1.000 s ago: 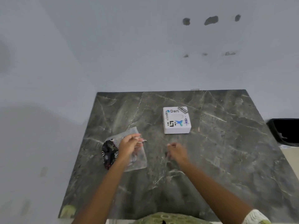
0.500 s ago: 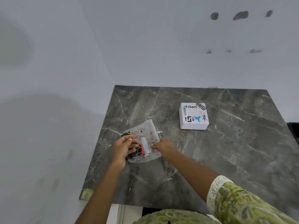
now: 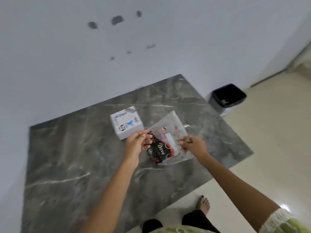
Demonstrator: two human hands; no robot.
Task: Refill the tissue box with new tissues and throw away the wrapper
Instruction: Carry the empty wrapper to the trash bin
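Note:
A clear plastic wrapper [image 3: 168, 140] with a black and red printed panel is held above the dark marble table [image 3: 84, 165]. My left hand [image 3: 137, 143] pinches its left edge. On the other side my right hand [image 3: 193, 146] grips the right edge. Whether tissues are inside it I cannot tell. The white cube tissue box [image 3: 126, 123], covered in stickers, stands on the table just behind my left hand.
A black waste bin [image 3: 227, 98] sits on the pale tiled floor beyond the table's far right corner, against the white wall. My bare foot [image 3: 203, 205] shows on the floor by the table's near edge.
Both hands lifted the wrapper off the table and carried it right, past the tissue box. The view swung right, bringing the bin into sight.

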